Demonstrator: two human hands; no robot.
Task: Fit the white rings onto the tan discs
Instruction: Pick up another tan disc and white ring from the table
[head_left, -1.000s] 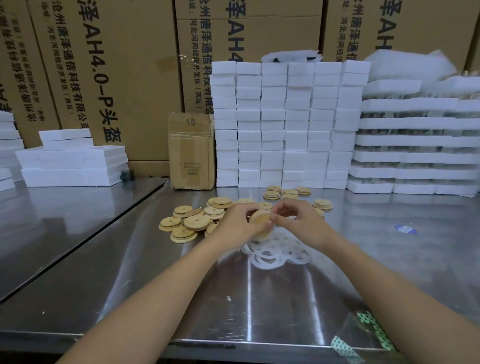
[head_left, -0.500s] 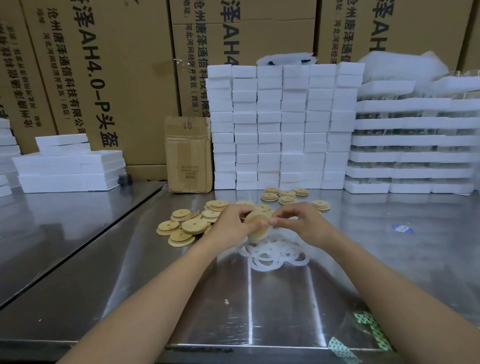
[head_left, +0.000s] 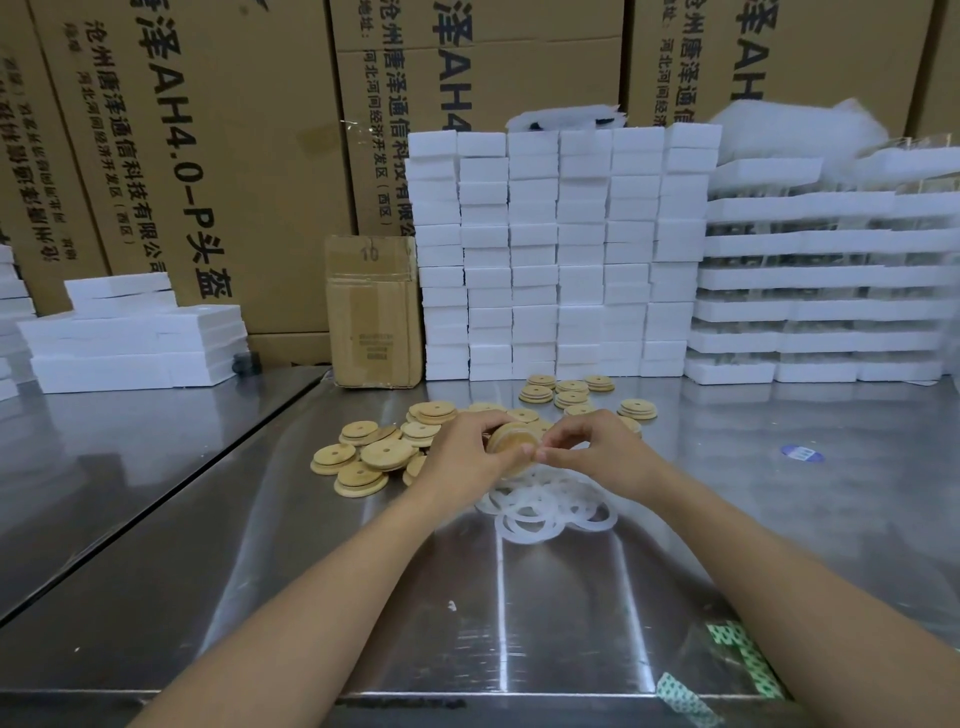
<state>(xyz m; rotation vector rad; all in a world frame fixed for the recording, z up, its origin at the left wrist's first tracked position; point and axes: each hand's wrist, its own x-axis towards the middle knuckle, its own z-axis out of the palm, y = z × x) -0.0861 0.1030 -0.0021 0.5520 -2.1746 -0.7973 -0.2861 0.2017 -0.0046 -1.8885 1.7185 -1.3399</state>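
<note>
One tan disc (head_left: 513, 442) is held up between both hands above the steel table, a pale ring edge showing around its rim. My left hand (head_left: 465, 454) grips its left side. My right hand (head_left: 597, 453) pinches its right edge with the fingertips. Just below the hands lies a loose heap of white rings (head_left: 545, 506). A pile of tan discs (head_left: 374, 452) with centre holes sits to the left, and more tan discs (head_left: 571, 395) lie behind the hands.
Stacks of white foam blocks (head_left: 561, 249) and white trays (head_left: 821, 291) line the back of the steel table (head_left: 519, 613). A small cardboard box (head_left: 371, 312) stands beside them. Green-patterned tape (head_left: 737, 654) lies at the near right; a blue sticker (head_left: 801, 453) sits further right.
The hands have stayed in place with the disc between them, and the fingers have shifted slightly around its rim. The camera has tilted a little.
</note>
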